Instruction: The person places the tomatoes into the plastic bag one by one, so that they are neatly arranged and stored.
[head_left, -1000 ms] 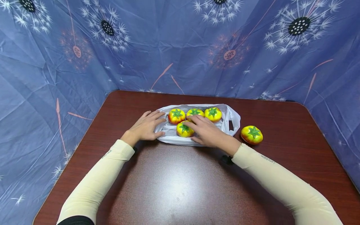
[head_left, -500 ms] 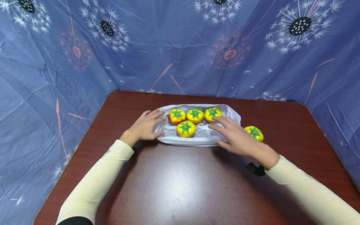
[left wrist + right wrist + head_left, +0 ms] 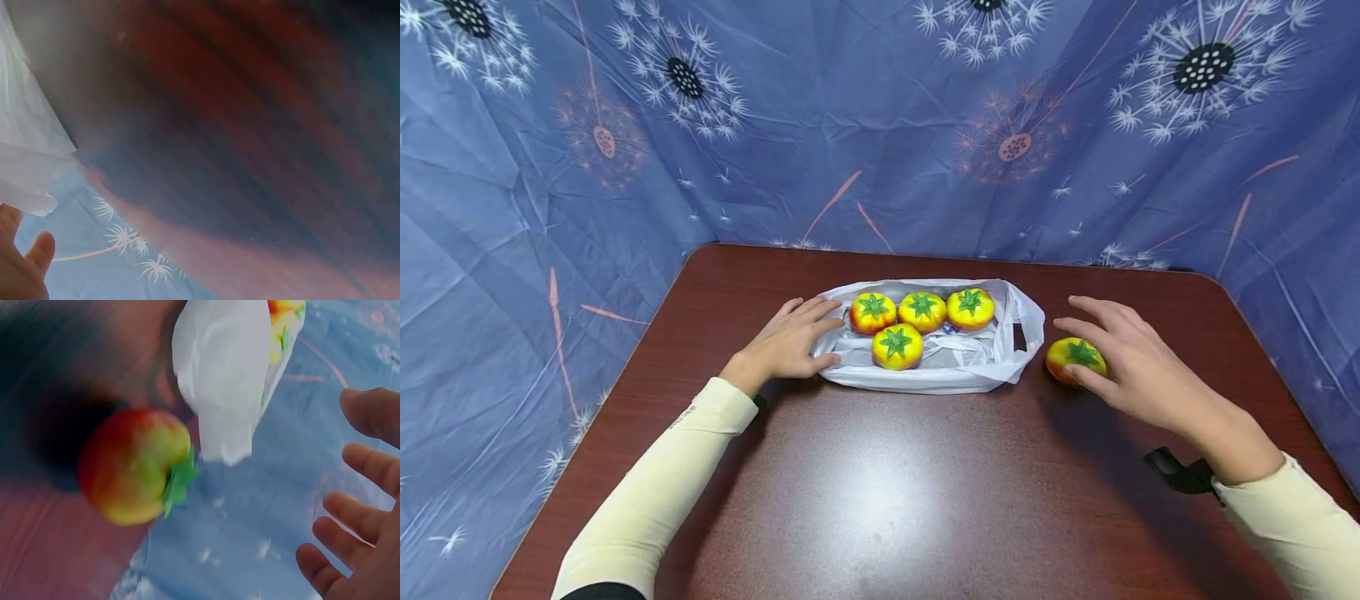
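A white plastic bag [image 3: 917,382] lies spread with its mouth upward near the table's far side. Inside sit several yellow-red tomatoes [image 3: 897,357] with green star-shaped tops, three in a back row and one in front. Against the bag's left end rests my left hand [image 3: 784,340], fingers extended over the rim; the left wrist view shows only part of that hand [image 3: 22,269] beside the white plastic. My right hand [image 3: 1138,367] hovers, fingers spread, over a lone tomato [image 3: 1066,353] right of the bag. In the right wrist view a gap separates the fingers from this tomato [image 3: 134,469].
The brown table [image 3: 880,500] has a glare patch in front of the bag. Blue cloth with dandelion prints [image 3: 880,150] hangs behind and beside the table. A cut-out handle [image 3: 1028,333] of the bag reaches toward the lone tomato.
My right hand has moved right, from above the tomatoes in the bag, across the bag's right end, to the lone tomato outside. My left hand stays at the bag's left end.
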Tool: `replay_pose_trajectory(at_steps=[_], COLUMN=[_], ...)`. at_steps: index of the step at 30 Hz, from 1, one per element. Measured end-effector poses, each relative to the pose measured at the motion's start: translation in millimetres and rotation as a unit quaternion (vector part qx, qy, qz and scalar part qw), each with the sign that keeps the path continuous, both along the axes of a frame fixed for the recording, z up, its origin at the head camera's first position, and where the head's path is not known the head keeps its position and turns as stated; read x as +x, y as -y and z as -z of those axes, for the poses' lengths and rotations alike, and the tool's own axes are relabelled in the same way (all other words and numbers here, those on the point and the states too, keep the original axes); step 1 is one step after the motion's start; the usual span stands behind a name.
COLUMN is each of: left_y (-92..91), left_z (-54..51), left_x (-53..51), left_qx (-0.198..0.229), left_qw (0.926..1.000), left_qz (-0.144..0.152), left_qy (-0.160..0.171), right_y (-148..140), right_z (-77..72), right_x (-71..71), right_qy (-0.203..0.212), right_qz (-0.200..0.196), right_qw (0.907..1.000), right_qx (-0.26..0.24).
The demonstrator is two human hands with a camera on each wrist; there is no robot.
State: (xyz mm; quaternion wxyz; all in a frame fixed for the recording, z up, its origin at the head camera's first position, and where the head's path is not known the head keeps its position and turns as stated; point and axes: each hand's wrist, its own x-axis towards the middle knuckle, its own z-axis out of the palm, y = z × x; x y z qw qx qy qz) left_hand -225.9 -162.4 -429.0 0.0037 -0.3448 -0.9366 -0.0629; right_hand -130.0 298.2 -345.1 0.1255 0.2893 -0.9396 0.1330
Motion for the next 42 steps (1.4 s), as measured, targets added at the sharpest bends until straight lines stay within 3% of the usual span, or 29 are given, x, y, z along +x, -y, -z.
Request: replay_pose_trajectory(at_steps=[7, 14, 27, 31, 37, 42], left_y=[-1.6, -1.6, -2.8, -2.8, -3.0, -3.9], left_z=[-1.0, -1.4, -1.2, -1.7, -2.4, -3.2], left_x=[0.6, 1.3, 0.2, 0.3, 0.4, 1.6], left_qx=[0.003, 0.005, -0.002, 0.002, 0.003, 0.000], left_qw=[0.9999, 1.0000, 1.0000, 1.0000, 1.0000, 1.0000], left_qz=[0.005, 0.004, -0.001, 0.003, -0.001, -0.005], left_qy=[-0.012, -0.005, 0.002, -0.004, -0.002, 0.005], right_y=[-29.4, -46.0, -51.3, -46.4, -31.2, -22.1], right_z=[2.6, 22.7, 50.6, 56.1, 59.5, 62.0], right_x=[5.3, 4.6, -3.7, -4.5, -6.7, -10.2], right_qy=[-0.003, 0.039, 0.068, 0.080, 0.118, 0.126], right_qz=[0.020, 0.054, 0.061, 0.116, 0.225, 0.234], right_qw=[0.9998, 0.9977, 0.9956, 0.9900, 0.9672, 0.9638], right_qx=[-0.008, -0.011, -0.021, 0.002, 0.014, 0.011])
